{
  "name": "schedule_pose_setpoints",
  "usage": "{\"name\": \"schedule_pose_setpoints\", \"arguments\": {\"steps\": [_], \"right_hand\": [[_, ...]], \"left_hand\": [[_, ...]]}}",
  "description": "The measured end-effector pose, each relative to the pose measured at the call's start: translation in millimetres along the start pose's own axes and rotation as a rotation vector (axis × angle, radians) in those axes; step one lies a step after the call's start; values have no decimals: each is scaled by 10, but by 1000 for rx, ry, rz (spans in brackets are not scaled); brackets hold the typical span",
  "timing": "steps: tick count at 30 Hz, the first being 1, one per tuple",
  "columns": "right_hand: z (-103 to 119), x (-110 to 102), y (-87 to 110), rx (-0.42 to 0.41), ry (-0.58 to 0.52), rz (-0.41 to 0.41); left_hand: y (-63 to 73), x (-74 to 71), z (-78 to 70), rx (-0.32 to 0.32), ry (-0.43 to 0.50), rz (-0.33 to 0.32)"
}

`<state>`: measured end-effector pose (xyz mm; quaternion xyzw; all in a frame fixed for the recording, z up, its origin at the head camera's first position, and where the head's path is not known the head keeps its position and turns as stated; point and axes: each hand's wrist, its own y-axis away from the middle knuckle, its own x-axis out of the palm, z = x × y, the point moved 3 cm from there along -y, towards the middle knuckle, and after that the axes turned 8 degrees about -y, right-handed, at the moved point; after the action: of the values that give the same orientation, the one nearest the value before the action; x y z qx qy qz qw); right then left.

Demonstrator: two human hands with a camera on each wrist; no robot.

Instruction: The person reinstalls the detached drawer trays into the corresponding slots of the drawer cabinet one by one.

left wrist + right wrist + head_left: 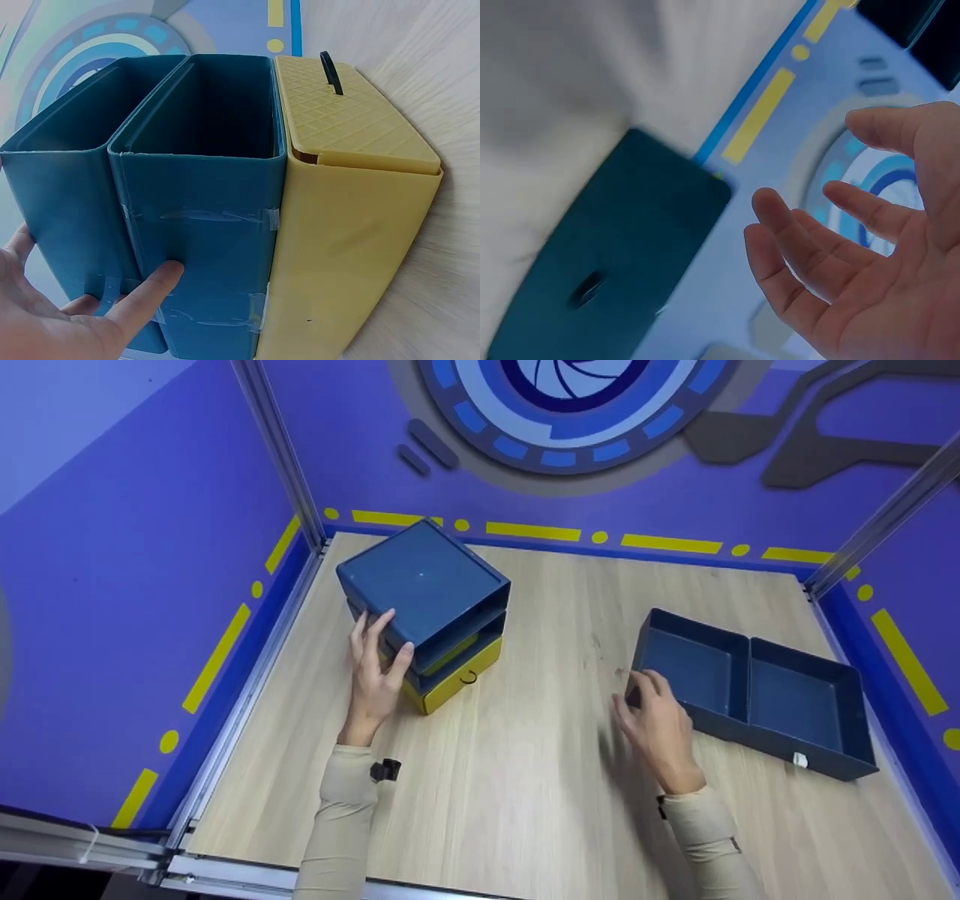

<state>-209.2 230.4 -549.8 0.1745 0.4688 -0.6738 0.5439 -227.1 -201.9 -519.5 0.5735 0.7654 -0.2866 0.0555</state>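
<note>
Head view. Landmark: the drawer stack (431, 577), two dark blue casings on a yellow unit (441, 694) with a black loop handle (469, 678), standing on the wooden tabletop (510, 787). Left hand (375, 679) at the stack's left side, fingers parted, covering part of that side. Behind the stack: purple wall (360, 442) with yellow dashes (532, 532); the stack's rear corner hides part of one. Left of and behind it, a metal post (281, 442). Well right of it, a dark blue tray (795, 705), two compartments side by side, white knob (800, 760) on its near wall. Right hand (656, 727) between stack and tray, hiding the tray's near left corner; contact cannot be told here.

Left wrist view. Left hand spread, one fingertip resting on the stack's middle casing, others against the upper one. Both blue casings open at the front; clear tape (217, 216) on their sides.

Right wrist view. Right hand's fingers loosely bent, parted, holding nothing, apart from a blurred dark panel (622, 232) with a black handle (586, 290).
</note>
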Motion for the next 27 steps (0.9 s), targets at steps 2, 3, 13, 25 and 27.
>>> {"name": "schedule_pose_setpoints", "arguments": {"steps": [2, 3, 13, 25, 27], "right_hand": [[-112, -60, 37, 35, 1, 11], [-162, -88, 55, 54, 2, 18], [-606, -327, 299, 202, 54, 10], [-765, -256, 376, 166, 54, -106], [-777, -216, 358, 189, 48, -105]], "left_hand": [[3, -6, 6, 2, 3, -4], [3, -9, 9, 5, 5, -7], [14, 32, 18, 5, -6, 3], [7, 15, 15, 17, -22, 1], [0, 3, 19, 11, -23, 1]]}}
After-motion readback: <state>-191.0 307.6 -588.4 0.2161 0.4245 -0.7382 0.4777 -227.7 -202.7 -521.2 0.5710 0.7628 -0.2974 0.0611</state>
